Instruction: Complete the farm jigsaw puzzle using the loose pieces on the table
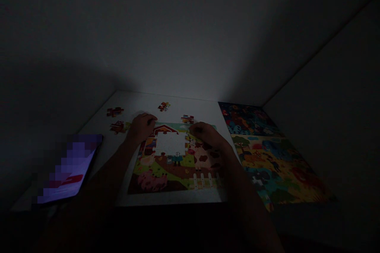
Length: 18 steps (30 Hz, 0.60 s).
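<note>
A farm jigsaw puzzle [175, 166] lies on the white table [139, 101], with a white gap [170, 143] in its middle. My left hand [141, 126] rests at the puzzle's upper left corner, fingers curled down onto the pieces there. My right hand [206, 132] rests on the upper right part of the puzzle, fingers curled over the pieces. The dim light hides whether either hand pinches a piece. Loose pieces lie beyond: one [163, 106] at the back, one [187, 119] between the hands, two at left [114, 112] [118, 127].
A lit phone [69, 170] lies at the table's left front. Two finished colourful puzzles [267, 154] lie to the right, reaching past the table's edge. Walls close in behind and to the right. The room is very dark.
</note>
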Each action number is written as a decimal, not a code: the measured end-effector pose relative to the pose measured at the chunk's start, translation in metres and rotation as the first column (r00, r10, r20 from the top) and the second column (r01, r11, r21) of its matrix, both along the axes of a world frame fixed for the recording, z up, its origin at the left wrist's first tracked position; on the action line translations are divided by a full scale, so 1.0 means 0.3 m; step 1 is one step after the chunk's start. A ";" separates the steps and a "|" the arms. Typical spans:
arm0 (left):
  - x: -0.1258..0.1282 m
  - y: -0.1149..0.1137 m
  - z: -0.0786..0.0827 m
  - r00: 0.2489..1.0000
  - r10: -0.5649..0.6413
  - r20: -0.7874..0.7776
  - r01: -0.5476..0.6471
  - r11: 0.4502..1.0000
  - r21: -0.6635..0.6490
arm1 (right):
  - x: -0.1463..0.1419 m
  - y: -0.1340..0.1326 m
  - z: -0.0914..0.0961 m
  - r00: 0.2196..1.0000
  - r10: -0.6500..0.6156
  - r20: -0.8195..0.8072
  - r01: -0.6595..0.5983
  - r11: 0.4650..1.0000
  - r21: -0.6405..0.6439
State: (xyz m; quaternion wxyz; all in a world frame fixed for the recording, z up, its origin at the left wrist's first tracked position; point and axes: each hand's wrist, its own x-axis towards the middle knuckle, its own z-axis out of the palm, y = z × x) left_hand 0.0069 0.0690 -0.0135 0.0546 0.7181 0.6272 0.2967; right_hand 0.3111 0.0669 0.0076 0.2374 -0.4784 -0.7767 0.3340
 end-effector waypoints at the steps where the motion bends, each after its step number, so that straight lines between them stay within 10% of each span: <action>1: 0.000 0.000 0.000 1.000 0.001 0.001 -0.001 1.000 0.000 | 0.006 -0.001 0.002 1.000 -0.005 -0.008 0.005 1.000 0.014; 18: 0.001 -0.005 0.001 1.000 -0.017 0.010 0.017 1.000 0.018 | -0.023 -0.023 0.023 0.988 0.136 0.070 -0.137 0.990 0.013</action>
